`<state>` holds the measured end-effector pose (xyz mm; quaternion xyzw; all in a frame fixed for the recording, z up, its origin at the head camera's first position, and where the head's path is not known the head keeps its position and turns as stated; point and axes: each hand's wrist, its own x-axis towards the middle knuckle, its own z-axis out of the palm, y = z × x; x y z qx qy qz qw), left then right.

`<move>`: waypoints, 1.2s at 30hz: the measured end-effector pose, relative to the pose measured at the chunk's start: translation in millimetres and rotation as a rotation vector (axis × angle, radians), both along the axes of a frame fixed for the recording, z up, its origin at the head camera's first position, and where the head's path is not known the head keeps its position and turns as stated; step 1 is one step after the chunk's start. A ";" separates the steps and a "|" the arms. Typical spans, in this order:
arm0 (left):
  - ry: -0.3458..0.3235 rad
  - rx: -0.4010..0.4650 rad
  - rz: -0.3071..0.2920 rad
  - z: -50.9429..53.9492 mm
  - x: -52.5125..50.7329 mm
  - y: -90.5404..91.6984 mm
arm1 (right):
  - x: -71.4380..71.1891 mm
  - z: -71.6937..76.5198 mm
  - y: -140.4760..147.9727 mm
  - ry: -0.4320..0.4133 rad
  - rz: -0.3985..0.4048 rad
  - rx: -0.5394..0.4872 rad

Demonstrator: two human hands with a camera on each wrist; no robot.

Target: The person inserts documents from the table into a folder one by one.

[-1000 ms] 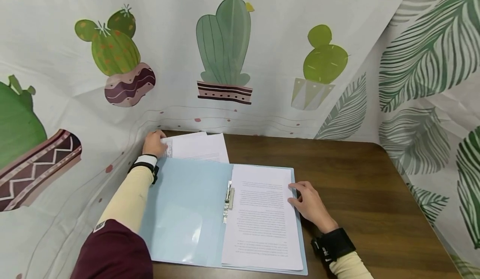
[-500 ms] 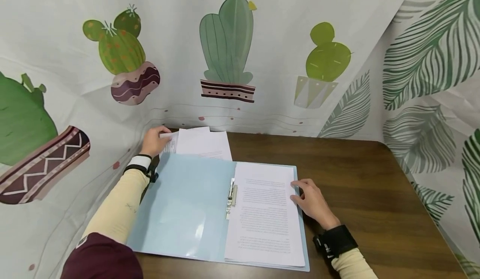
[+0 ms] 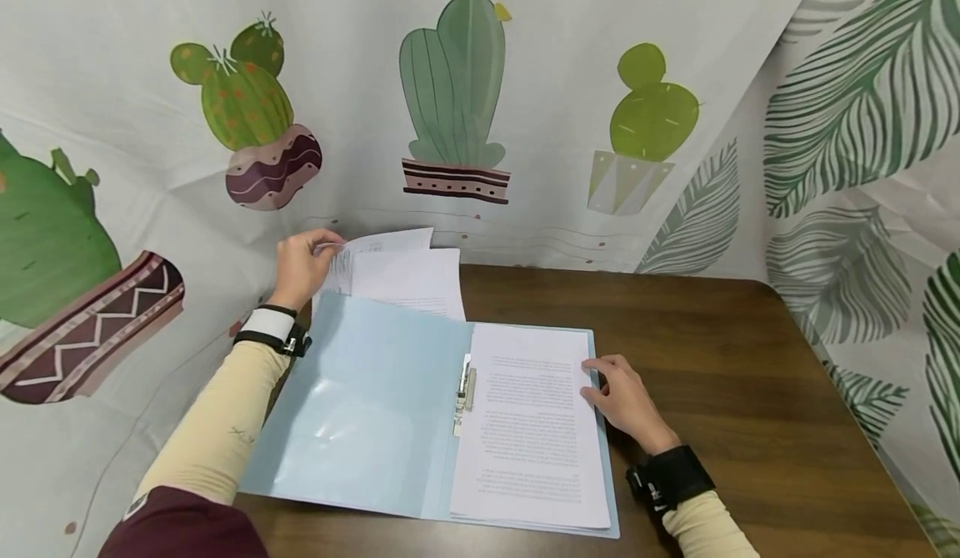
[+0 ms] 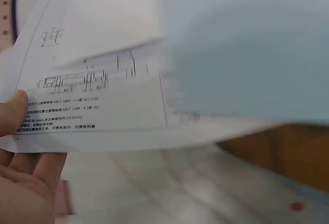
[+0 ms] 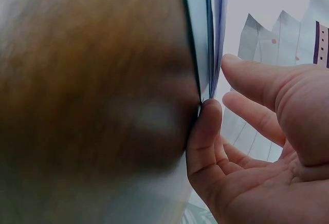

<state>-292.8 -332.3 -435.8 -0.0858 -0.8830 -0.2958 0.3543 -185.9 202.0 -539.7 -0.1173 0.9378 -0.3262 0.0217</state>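
Note:
An opened light blue folder [image 3: 367, 408] lies on the table with a stack of printed pages [image 3: 532, 433] on its right half, beside a metal clip [image 3: 465, 391]. At the upper left, my left hand [image 3: 300, 268] pinches the corner of a loose sheet [image 3: 386, 241]; the left wrist view shows drawings and text on that sheet [image 4: 123, 111] between thumb and fingers of the left hand [image 4: 31, 183]. Another white sheet [image 3: 412, 279] sticks out behind the folder's left cover. My right hand [image 3: 628, 399] touches the right edge of the stack and folder, fingers curved around it [image 5: 257, 126].
The brown wooden table [image 3: 720, 391] extends to the right of the folder. A white curtain [image 3: 555, 108] with printed cacti and leaves hangs along the back and left edges of the table.
My left hand has moved up, lifting the corner of the loose sheet. The folder's left cover has tilted up and shifted left. The right hand has stayed nearly in place.

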 end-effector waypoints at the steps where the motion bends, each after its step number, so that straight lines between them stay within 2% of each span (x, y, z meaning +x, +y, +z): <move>1: 0.027 -0.009 -0.004 4.3 0.3 2.2 | -0.3 -0.1 0.2 0.001 0.000 0.000; 6: 0.111 -0.047 -0.043 23.0 2.2 11.2 | -0.9 0.1 0.1 -0.006 -0.003 0.004; 11: 0.201 -0.088 -0.088 43.1 11.7 22.0 | 0.1 -1.6 -0.5 -0.014 -0.008 0.007; 17: 0.321 -0.149 -0.111 77.7 24.8 36.2 | -1.5 -1.5 -0.5 -0.011 -0.008 0.011; 22: 0.382 -0.191 -0.115 105.8 33.6 44.8 | -2.9 0.5 0.3 -0.012 -0.008 0.012; 26: 0.423 -0.146 -0.130 121.4 39.2 53.3 | -2.7 1.7 0.7 -0.025 -0.003 0.012; 32: 0.467 -0.016 -0.170 135.1 46.7 71.3 | -3.4 4.2 1.9 -0.036 0.006 0.009; 36: 0.459 0.032 -0.215 145.1 60.1 91.7 | -5.6 6.1 3.9 -0.022 0.013 0.002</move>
